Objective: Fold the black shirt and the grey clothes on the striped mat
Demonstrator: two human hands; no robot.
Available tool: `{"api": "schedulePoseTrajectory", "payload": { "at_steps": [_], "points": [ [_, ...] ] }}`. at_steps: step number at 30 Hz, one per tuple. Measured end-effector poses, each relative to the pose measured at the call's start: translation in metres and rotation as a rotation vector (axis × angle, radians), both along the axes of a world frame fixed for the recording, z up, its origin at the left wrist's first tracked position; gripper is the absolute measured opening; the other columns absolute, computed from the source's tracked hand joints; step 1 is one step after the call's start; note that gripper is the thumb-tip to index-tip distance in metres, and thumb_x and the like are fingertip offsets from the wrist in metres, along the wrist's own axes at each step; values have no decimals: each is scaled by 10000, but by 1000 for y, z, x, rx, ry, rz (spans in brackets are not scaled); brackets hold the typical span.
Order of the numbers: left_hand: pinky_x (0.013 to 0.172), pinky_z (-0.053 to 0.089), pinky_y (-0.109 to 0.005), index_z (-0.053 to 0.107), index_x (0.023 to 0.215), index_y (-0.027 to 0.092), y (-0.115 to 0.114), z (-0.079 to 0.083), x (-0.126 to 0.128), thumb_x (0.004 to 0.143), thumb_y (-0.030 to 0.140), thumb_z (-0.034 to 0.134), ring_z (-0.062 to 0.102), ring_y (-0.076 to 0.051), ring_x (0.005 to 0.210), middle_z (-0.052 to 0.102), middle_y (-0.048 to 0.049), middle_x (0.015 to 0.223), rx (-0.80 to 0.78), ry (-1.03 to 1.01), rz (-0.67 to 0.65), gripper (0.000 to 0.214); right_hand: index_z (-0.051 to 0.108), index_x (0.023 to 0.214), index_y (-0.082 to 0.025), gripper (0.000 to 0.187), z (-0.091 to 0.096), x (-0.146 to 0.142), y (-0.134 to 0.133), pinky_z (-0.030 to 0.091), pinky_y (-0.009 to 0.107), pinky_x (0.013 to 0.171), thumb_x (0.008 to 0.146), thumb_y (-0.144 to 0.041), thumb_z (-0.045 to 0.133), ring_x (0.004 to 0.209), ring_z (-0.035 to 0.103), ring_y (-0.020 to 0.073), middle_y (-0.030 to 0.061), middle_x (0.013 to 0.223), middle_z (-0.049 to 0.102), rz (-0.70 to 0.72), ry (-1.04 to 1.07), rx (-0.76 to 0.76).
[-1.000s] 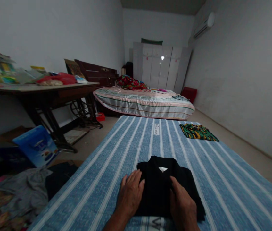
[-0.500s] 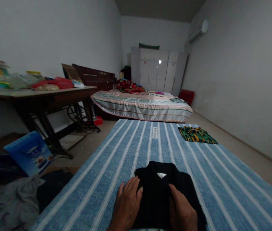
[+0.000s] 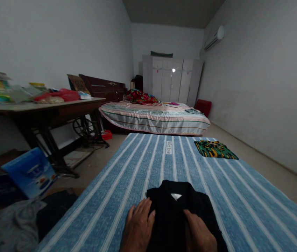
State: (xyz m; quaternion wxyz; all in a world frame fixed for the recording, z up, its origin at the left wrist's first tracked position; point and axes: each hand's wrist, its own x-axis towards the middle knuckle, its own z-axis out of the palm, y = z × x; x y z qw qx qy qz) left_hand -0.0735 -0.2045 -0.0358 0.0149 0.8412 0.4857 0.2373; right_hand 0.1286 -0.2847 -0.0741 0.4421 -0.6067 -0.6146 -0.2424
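Observation:
A folded black collared shirt (image 3: 168,224) lies front up on the near part of the bed, with a small white patch showing inside its collar. My left hand (image 3: 139,224) rests along the shirt's left edge, fingers stretched out over the cloth and the striped sheet. On the shirt's front, right of the middle, my right hand (image 3: 200,231) is curled with thumb and forefinger close together on the cloth. Its other fingers are mostly hidden. Farther off, at the right, a folded green, yellow and black patterned garment (image 3: 215,149) lies flat.
A blue and white striped sheet (image 3: 127,182) covers this bed. Beyond it stands another bed (image 3: 153,122) with a red floral bundle. A sewing table (image 3: 72,105) holds various items on the left. Grey clothes (image 3: 14,220) and a blue box (image 3: 31,173) lie low at left.
The whole view has shifted slightly, so the room sits a little lower in the picture. Both hands keep nearly the same places on the black shirt.

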Motion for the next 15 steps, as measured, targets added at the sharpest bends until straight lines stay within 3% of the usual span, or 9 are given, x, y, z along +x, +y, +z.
{"api": "schedulePoseTrajectory", "payload": {
  "at_steps": [10,15],
  "points": [
    [973,449,-491,569,1237,221,3,-6,-3,908,278,373,574,-230,1150,628,-68,1228,54,29,-17,387,611,1089,-192,277,-1,-2,2,507,213,619,962,-195,365,694,658,149,53,812,685,16,40,65],
    [968,463,-439,576,1227,234,3,-7,-4,896,275,402,583,-214,1138,629,-56,1228,85,12,-28,377,608,1097,-195,259,-5,-1,1,509,207,647,948,-170,398,686,663,143,39,803,688,10,19,61]
  ]
}}
